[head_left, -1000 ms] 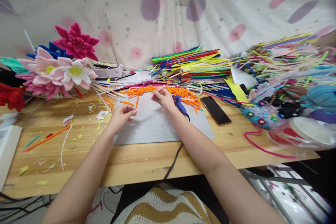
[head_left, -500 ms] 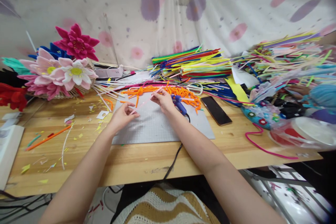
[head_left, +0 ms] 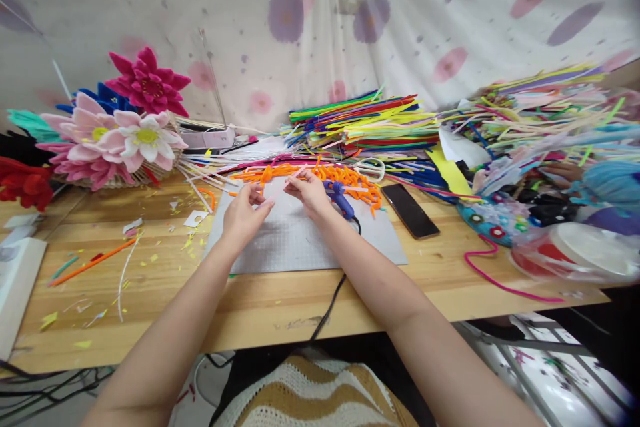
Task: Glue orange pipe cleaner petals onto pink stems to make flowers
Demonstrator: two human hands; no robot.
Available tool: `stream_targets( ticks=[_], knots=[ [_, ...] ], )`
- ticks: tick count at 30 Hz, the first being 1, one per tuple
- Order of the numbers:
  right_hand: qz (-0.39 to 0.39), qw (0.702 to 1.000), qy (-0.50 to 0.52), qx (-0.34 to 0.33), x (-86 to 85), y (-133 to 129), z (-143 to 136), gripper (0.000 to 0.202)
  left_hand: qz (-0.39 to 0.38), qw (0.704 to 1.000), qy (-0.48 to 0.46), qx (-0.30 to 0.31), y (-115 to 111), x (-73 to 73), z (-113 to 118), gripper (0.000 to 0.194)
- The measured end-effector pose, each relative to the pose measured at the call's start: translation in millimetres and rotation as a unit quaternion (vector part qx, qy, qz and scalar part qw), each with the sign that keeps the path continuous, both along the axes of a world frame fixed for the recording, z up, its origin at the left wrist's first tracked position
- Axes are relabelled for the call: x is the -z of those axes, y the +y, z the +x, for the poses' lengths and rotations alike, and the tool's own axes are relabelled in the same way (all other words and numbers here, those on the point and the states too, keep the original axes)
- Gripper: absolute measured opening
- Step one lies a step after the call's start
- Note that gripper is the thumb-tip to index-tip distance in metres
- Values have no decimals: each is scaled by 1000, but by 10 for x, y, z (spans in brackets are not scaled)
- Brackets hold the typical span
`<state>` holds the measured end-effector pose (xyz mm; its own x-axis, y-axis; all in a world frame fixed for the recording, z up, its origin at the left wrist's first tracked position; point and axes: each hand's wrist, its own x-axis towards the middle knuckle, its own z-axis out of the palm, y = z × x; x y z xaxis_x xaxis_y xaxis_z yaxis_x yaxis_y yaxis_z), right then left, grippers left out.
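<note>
Over the grey cutting mat (head_left: 310,247), my right hand (head_left: 309,192) pinches a thin pale pink strip (head_left: 296,175) between thumb and fingertips. To its left, my left hand (head_left: 246,213) is raised with thumb and index finger apart; nothing can be made out between them. A pile of orange pipe cleaners (head_left: 357,183) lies along the mat's back edge, behind both hands. Beside my right wrist rests a blue glue gun (head_left: 341,200), its black cord (head_left: 330,310) running down over the table's front edge.
A black phone (head_left: 411,211) and white-handled scissors (head_left: 373,167) lie right of the hands. Bundled coloured pipe cleaners (head_left: 370,123) stand behind. Fuzzy flowers (head_left: 145,137) fill the back left, a white-lidded tub (head_left: 590,247) the right. Scraps and an orange stick (head_left: 95,263) lie left.
My left hand has moved right and slightly up, nearer my right hand, and its fingers have parted. My right hand keeps its pinch on the pink strip.
</note>
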<state>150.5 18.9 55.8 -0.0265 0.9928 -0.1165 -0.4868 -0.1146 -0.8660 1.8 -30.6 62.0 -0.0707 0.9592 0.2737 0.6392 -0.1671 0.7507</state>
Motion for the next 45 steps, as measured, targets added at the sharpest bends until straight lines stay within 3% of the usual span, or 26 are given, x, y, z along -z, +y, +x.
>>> stream_targets(
  ticks=[14, 30, 45],
  knots=[
    [6, 1000, 8, -6, 19, -6, 5, 20, 22, 999, 9, -46, -70, -1, 77, 38],
    [4, 1000, 26, -5, 43, 2, 6, 22, 4, 997, -67, -31, -36, 52, 79, 47],
    [-4, 998, 14, -58, 21, -91, -8, 29, -3, 988, -157, -11, -2, 89, 38, 50]
  ],
)
